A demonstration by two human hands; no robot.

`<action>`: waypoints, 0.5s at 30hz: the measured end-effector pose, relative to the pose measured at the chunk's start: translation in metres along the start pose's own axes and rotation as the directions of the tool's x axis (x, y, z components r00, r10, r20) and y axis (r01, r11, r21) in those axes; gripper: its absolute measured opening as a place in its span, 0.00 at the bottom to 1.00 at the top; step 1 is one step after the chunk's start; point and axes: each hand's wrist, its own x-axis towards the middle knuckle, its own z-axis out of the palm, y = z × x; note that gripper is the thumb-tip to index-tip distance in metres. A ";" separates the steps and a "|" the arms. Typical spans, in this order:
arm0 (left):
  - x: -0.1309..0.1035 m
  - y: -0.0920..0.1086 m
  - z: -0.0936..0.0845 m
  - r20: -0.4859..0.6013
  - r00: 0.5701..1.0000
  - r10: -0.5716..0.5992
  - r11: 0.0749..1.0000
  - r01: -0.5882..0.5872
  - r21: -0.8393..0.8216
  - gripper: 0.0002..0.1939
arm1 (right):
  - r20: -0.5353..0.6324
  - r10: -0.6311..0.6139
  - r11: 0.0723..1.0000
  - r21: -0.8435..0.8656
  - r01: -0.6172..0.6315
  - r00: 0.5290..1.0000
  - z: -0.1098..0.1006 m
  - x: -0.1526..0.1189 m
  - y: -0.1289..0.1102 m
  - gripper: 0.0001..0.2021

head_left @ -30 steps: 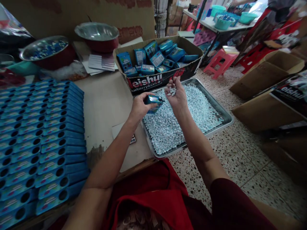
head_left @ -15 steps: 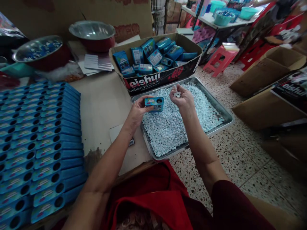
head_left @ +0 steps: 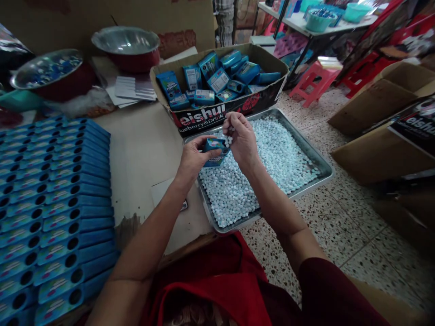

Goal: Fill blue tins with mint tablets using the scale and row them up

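Note:
My left hand (head_left: 194,159) grips a small blue box (head_left: 214,156) near the left rim of a metal tray (head_left: 299,136). The box is tilted, with its printed front facing me. My right hand (head_left: 242,141) is cupped round some small white candies (head_left: 229,141), right beside the upper right corner of the box, where its hole is. Small white candies (head_left: 234,194) cover most of the tray. Behind it, a cardboard carton (head_left: 204,117) holds several blue boxes lying at different angles.
Rows of blue boxes (head_left: 78,190) with round holes fill the left side. Two metal bowls stand at the back left, one holding blue pieces (head_left: 54,70). A pink stool (head_left: 316,79) and open cartons (head_left: 380,104) stand on the right.
My right hand has moved left with its candies, from over the tray to the box. The box in my left hand has tipped, showing more of its front.

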 end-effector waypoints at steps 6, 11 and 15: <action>0.002 -0.001 0.002 0.003 1.000 -0.018 1.000 0.018 0.007 0.31 | 0.018 0.049 0.998 0.044 -0.050 0.999 -0.006 0.001 0.006 0.21; 0.007 -0.005 0.003 0.000 1.000 0.007 1.000 -0.007 -0.001 0.28 | 0.091 0.017 0.997 0.067 -0.023 0.996 -0.019 0.009 0.005 0.24; 0.002 -0.006 -0.010 -0.031 0.999 0.030 0.995 -0.032 -0.090 0.29 | 0.012 0.057 0.998 0.030 -0.057 0.998 -0.045 0.024 -0.005 0.15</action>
